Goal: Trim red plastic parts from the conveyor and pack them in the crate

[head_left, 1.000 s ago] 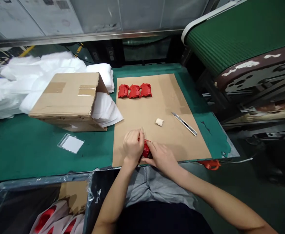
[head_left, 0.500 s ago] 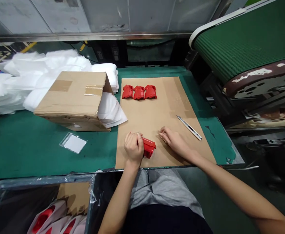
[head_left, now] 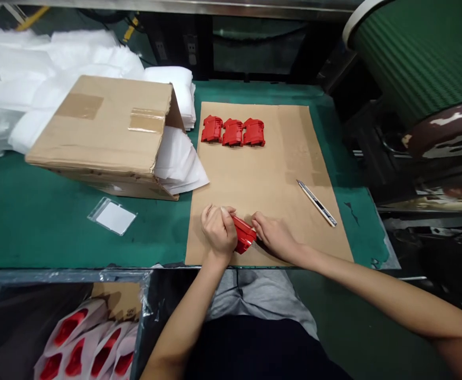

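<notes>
My left hand (head_left: 220, 229) is wrapped round a red plastic part (head_left: 244, 235), its ridged right end showing past the fingers. Close against that end, my right hand (head_left: 272, 235) has its fingers curled and pressed together; whatever is between them is hidden. Both hands are low over a cardboard sheet (head_left: 254, 179), near the table's front edge. Three similar red plastic parts (head_left: 233, 132) lie in a row at the sheet's far left. A slim white and black utility knife (head_left: 317, 203) rests on the sheet, right of my right hand.
A cardboard box (head_left: 108, 126) on its side holds white foam sleeves (head_left: 177, 163), left of the sheet. A clear pouch with a white card (head_left: 113, 216) lies before it. White packing material (head_left: 76, 58) is heaped behind. Below left, a bin (head_left: 146, 301) holds wrapped red parts. A green conveyor (head_left: 424, 58) overhangs the right.
My right hand has moved left, from apart to the right end of the red plastic part. My left hand keeps its hold. The camera view has tipped downward.
</notes>
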{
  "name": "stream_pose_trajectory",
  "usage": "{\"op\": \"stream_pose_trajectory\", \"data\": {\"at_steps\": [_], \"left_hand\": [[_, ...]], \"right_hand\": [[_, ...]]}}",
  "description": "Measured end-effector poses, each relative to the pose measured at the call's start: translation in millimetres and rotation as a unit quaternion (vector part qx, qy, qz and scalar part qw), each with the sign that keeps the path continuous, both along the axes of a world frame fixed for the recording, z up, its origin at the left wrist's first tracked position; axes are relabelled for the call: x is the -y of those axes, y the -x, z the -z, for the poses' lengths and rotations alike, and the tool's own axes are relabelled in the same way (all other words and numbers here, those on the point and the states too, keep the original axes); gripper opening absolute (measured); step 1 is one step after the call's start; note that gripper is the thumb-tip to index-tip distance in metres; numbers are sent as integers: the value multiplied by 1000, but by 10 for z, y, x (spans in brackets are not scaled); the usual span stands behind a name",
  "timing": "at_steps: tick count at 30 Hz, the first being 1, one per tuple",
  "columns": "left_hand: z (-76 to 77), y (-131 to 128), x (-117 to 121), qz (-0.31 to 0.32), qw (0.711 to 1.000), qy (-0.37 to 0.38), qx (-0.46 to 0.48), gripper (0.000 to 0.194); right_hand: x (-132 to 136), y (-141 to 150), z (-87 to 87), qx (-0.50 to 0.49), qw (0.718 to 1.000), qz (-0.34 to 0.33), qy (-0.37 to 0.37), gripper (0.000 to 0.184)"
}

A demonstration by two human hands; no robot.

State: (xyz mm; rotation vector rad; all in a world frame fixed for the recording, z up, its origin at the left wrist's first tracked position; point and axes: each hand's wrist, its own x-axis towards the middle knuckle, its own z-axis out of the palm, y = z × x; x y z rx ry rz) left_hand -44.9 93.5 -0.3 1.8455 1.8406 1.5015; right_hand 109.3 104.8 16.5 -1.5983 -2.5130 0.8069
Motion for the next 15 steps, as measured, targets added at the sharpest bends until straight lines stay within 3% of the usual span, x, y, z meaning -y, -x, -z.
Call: {"op": "stream_pose_trajectory", "data": {"at_steps": [9,15], "left_hand": [[10,-12,-9,-12,1000,3,1,35],[6,-7,-15,-12,1000,13,6,38]], "right_hand": [[20,-17,52,17,1000,2,-21,28],[-46,48,79,67,998,-1,7,23]]}}
